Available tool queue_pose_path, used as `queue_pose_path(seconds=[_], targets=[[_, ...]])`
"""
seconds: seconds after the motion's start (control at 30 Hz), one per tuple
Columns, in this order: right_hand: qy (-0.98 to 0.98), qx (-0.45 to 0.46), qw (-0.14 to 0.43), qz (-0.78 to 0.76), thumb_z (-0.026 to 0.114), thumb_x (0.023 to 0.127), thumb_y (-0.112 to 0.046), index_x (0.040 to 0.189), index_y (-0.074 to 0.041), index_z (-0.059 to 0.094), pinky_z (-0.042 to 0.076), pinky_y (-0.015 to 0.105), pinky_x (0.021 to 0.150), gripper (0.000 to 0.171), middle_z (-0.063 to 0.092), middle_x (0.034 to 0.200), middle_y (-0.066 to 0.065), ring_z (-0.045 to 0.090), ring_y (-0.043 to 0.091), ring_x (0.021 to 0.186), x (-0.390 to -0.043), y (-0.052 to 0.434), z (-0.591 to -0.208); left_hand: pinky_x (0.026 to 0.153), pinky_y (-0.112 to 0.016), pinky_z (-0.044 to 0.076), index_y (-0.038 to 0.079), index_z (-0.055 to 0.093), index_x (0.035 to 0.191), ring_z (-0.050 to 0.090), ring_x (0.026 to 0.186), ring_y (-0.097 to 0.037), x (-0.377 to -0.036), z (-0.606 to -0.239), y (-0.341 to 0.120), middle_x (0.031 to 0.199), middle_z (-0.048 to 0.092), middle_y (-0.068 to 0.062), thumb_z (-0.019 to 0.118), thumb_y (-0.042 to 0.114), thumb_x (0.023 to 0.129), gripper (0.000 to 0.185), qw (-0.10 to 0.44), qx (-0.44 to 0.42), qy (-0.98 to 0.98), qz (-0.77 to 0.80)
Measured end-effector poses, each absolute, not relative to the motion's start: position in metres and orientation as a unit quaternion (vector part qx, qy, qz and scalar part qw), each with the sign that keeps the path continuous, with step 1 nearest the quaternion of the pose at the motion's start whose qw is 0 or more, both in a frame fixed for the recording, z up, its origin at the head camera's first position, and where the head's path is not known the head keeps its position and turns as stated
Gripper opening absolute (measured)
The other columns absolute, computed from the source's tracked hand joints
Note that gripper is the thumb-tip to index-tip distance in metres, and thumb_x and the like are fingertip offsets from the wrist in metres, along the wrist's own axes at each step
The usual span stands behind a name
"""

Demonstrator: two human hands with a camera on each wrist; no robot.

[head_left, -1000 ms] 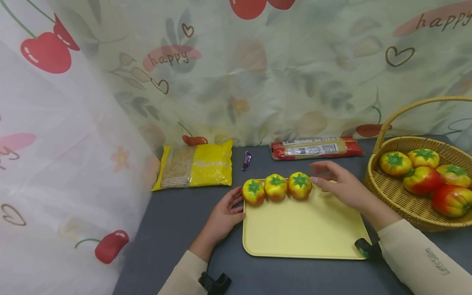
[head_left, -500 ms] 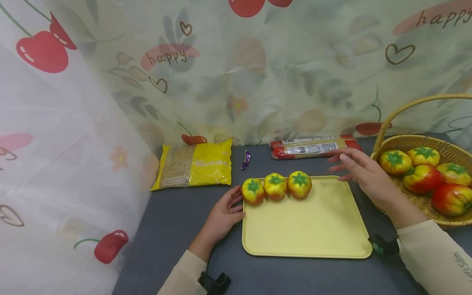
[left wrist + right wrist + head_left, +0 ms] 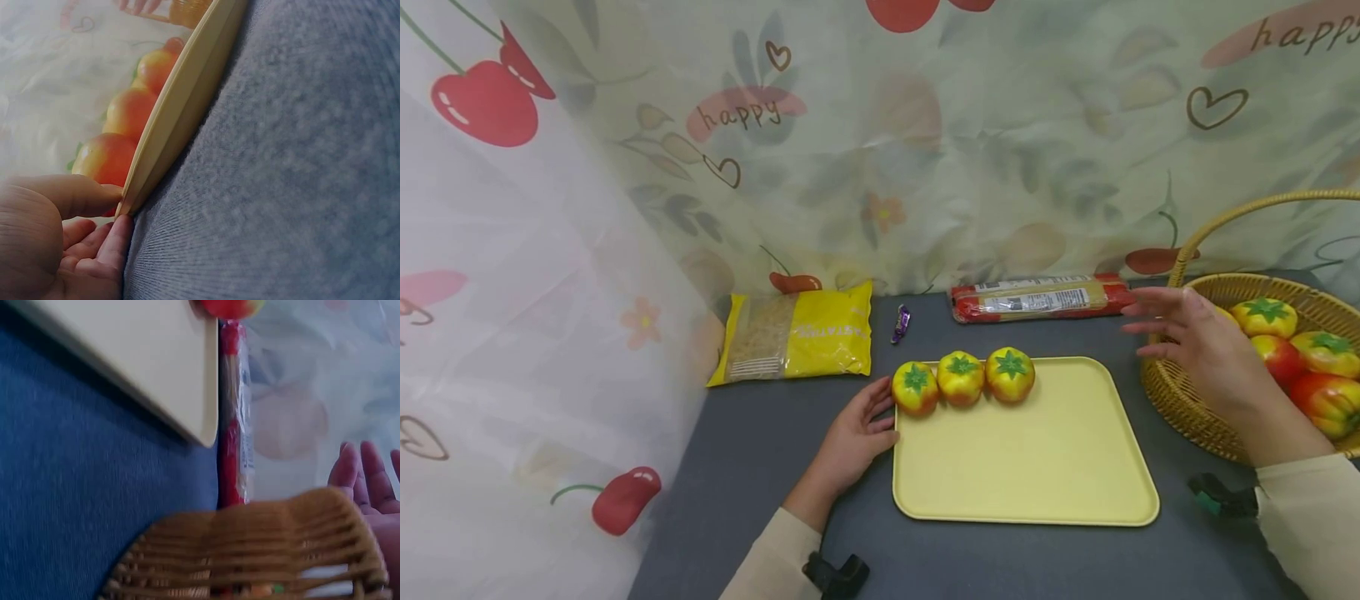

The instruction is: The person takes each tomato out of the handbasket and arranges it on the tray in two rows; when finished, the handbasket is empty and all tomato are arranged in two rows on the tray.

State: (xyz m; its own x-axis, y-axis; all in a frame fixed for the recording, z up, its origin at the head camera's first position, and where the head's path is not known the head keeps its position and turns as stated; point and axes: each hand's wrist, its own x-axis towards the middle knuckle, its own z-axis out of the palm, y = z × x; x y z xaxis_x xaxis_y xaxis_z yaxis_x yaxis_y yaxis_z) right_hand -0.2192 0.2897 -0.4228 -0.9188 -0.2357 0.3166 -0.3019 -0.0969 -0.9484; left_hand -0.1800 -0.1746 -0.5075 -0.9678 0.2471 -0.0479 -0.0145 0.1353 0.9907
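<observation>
At the left edge of a pale yellow tray (image 3: 1030, 467), my left hand (image 3: 853, 437) pinches the rim. In the left wrist view the thumb lies on the tray's rim (image 3: 181, 100) and fingertips sit against its outer side. Three yellow-red fruits, a left one (image 3: 915, 389), a middle one (image 3: 961, 379) and a right one (image 3: 1010, 375), stand in a row along the tray's far edge, green star-shaped tops up. My right hand (image 3: 1225, 358) hovers over the left side of a wicker basket (image 3: 1183, 417), fingers extended and holding nothing. It hides part of the basket's fruits (image 3: 1326, 400).
Behind the tray lie a red-ended clear packet of noodle-like sticks (image 3: 1045, 300) and a small purple wrapped candy (image 3: 901, 325). A yellow pasta bag (image 3: 831, 333) lies at the back left. The basket's tall handle (image 3: 1262, 202) arches above it. A printed curtain (image 3: 850, 183) closes off the back.
My right hand has moved right, from beside the right fruit on the tray to over the basket. The left hand and the three fruits have stayed in place.
</observation>
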Motion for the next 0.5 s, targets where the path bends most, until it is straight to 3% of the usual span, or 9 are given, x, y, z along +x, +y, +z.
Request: queue_pose_path(seconds=[0.23, 0.5], targets=[[-0.643, 0.192, 0.049, 0.739, 0.03, 0.122, -0.03, 0.151, -0.005, 0.062, 0.058, 0.025, 0.09, 0.05, 0.068, 0.134, 0.009, 0.064, 0.021, 0.119, -0.22, 0.305, -0.422, 0.117, -0.044, 0.046, 0.003, 0.034, 0.169, 0.043, 0.153, -0.031, -0.181, -0.507, -0.175, 0.17, 0.04, -0.016, 0.07, -0.011, 0.099, 0.08, 0.103, 0.079, 0.748, 0.651], [-0.652, 0.151, 0.1, 0.736, 0.033, 0.121, -0.035, 0.152, -0.005, 0.059, 0.053, 0.018, 0.088, 0.05, 0.067, 0.135, 0.004, 0.058, 0.017, 0.121, -0.227, 0.33, -0.422, 0.117, -0.044, 0.046, 0.002, 0.033, 0.169, 0.043, 0.153, -0.032, -0.18, -0.506, -0.175, 0.17, 0.04, -0.017, 0.069, -0.012, 0.099, 0.08, 0.104, 0.081, 0.745, 0.654]])
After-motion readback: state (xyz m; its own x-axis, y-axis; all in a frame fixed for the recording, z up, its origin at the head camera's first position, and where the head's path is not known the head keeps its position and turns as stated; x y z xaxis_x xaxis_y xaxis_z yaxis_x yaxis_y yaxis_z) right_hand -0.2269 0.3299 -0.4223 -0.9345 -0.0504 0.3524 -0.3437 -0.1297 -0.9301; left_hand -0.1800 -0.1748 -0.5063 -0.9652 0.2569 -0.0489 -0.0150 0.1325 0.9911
